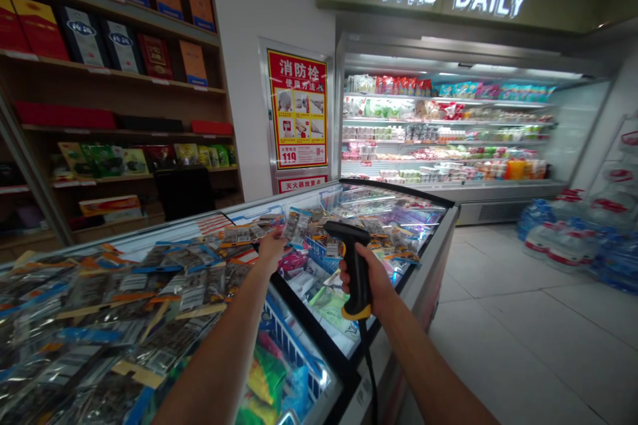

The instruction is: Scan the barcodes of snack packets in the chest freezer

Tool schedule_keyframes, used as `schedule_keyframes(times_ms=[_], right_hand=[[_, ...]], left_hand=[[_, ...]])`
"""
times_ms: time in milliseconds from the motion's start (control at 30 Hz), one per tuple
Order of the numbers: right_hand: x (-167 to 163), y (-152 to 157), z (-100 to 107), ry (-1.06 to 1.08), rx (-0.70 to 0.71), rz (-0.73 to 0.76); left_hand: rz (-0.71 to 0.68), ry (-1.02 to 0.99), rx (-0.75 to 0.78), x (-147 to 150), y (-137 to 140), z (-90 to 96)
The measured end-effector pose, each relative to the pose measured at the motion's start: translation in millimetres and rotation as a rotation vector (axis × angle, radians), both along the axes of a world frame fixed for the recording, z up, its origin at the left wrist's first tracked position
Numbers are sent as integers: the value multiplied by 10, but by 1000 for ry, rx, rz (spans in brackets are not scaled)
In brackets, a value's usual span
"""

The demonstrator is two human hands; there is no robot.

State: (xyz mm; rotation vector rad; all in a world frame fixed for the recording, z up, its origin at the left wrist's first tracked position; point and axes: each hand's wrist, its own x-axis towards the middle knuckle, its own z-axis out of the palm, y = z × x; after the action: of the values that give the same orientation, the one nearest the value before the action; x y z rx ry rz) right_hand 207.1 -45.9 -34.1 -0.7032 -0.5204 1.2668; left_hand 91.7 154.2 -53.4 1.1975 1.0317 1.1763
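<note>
Forearms: two bare arms reach up from the bottom edge toward the middle of the frame.
Chest freezer (438, 239): long glass-topped case across the lower left and centre, holding bright frozen packs under its sliding lids.
Snack packets (124, 305): dozens of small clear packets with orange and blue header cards, spread flat over the freezer's glass at lower left.
Open cooler (448, 139): lit shelves at upper right, filled with rows of chilled packaged food, under a sign reading DAILY.
Wall shelves (114, 72): wooden, upper left, carrying boxed goods in red, orange and dark blue.
Water bottles (573, 232): shrink-wrapped stacks on the floor at the right edge.
Fire hydrant notice (298, 109): red and yellow poster, centre top.
Right hand (371, 282): fingers curled tight around the grip of a black and yellow barcode scanner (351, 262), centre of frame, its head turned toward the left.
Left hand (272, 249): fingertips pinching one held packet (298, 224), lifted just above the freezer, close beside the scanner's head.
Cable (367, 358): trails down from the scanner handle along the freezer's edge.
Risk: loose packets look likely to slide on smooth glass if an arm brushes them; the hanging cable could catch on the freezer corner.
</note>
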Motion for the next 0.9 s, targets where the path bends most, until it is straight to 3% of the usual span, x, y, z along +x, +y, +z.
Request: schedule_keyframes(times_ms=[133,333,633,900], right_hand=[[-55,-13,-21,9,-8,25],[-118,-50,-43,-28,-51,10],[-118,-62,-31,-53,-37,48],[-1,-7,-15,-27,33,-69]], left_hand=[[-49,-214,-108,41,-100,59],[-45,-299,-139,35,-161,95],[9,-313,-177,13,-138,73],[22,-257,-127,49,-113,39]])
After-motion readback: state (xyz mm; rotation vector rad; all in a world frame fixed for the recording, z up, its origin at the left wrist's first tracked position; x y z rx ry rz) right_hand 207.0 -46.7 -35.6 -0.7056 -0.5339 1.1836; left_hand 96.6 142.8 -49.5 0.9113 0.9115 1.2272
